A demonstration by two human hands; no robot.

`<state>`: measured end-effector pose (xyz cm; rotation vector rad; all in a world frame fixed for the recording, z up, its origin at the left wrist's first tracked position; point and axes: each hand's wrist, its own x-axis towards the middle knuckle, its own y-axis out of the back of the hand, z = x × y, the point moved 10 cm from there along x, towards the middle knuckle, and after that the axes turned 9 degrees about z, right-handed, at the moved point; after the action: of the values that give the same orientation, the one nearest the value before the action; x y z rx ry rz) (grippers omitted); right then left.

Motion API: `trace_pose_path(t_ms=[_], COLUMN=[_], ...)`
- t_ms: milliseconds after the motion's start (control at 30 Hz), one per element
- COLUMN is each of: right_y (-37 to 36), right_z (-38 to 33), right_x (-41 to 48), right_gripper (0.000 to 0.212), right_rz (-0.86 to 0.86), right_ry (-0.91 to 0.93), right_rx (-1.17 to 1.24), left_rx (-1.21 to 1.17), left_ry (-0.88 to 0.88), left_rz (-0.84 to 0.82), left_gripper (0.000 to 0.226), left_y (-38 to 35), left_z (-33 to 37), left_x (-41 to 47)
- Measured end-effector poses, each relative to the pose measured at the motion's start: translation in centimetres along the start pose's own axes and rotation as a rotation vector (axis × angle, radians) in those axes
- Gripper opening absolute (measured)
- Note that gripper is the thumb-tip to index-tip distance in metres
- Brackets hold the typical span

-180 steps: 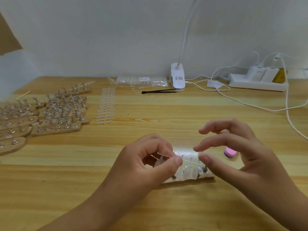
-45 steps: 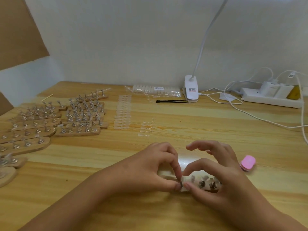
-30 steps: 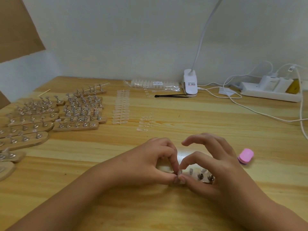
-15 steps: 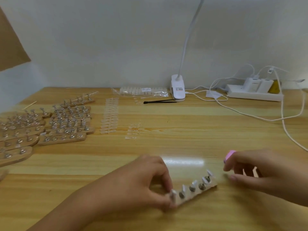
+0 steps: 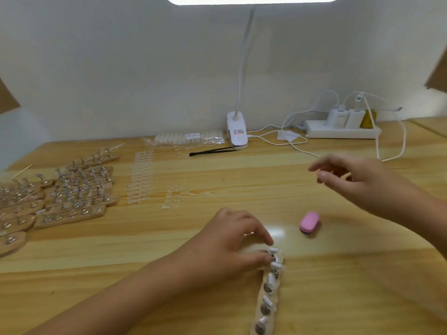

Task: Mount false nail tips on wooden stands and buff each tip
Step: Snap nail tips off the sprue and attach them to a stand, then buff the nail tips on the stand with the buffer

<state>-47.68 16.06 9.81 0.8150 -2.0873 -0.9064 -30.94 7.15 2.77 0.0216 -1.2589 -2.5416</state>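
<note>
**One stand loaded, the buffer lying free**

One wooden stand (image 5: 268, 294) lies on the table (image 5: 362, 286) just in front of me, running away from the camera, with a row of pale nail tips (image 5: 275, 265) sitting on its metal pegs. My left hand (image 5: 229, 247) is curled over its far end, thumb and forefinger pinching it there. My right hand (image 5: 358, 182) hangs in the air well off to the right, fingers loosely spread. It is blurred, but I can make out nothing held in it.

The pink buffer block (image 5: 310, 223) rests on the table between the two hands, near the stand but not touching it. I judge mounting done for this stand and buffing the step in hand.

The tips look thin, light and springy, and probably sit on the pegs by little more than tack. A hard stroke could flick one off or tilt it. I would keep hold of the wood, never the tips, pinning the stand flat by one end. I would take the buffer by its long sides and stroke lightly along each tip. The stand itself is stiff but light, so it will skate if left unpinned.

Off to the left sit the spare stands (image 5: 77, 189), and beside them strips of loose tips (image 5: 141, 180).
</note>
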Motion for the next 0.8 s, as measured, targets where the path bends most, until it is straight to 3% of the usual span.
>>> trace_pose_path(t_ms=[33, 100, 167, 300, 467, 567, 700, 800], right_y=[-0.7, -3.1, -5.0, -6.0, -5.3, -4.8, -6.4, -7.7], right_z=[1.2, 2.7, 2.8, 2.2, 1.6, 1.1, 0.0, -0.9], right_x=[-0.2, -2.0, -3.4, -3.6, -3.4, -3.3, -3.3, -3.6], right_gripper=[0.017, 0.046, 0.062, 0.048, 0.039, 0.032, 0.038, 0.049], right_rz=[-0.082, -0.307, -0.408, -0.349, -0.265, -0.233, -0.339, -0.44], right_ry=[-0.057, -0.119, -0.068, 0.072, 0.125, 0.042, -0.272, -0.432], right_rx=[-0.045, -0.109, -0.152, -0.235, -0.157, 0.163, 0.954, 1.383], left_rx=[-0.007, -0.031, -0.039, -0.078, -0.14, -0.115, -0.095, -0.28], left_ry=[-0.01, -0.023, -0.014, 0.022, 0.0, -0.031, -0.035, 0.034], left_rz=[-0.024, -0.028, 0.056, 0.244, 0.187, 0.155, 0.163, 0.216], left_gripper=[0.02, 0.017, 0.013, 0.005, 0.018, 0.025, 0.034, 0.033], left_y=[-0.4, -0.8, -0.6, 0.1, -0.2, -0.6, -0.9, -0.3], left_z=[0.3, 0.5, 0.3, -0.4, -0.4, -0.3, -0.4, -1.2], left_x=[0.5, 1.1, 1.4, 1.1, 1.0, 1.2, 1.8, 1.7])
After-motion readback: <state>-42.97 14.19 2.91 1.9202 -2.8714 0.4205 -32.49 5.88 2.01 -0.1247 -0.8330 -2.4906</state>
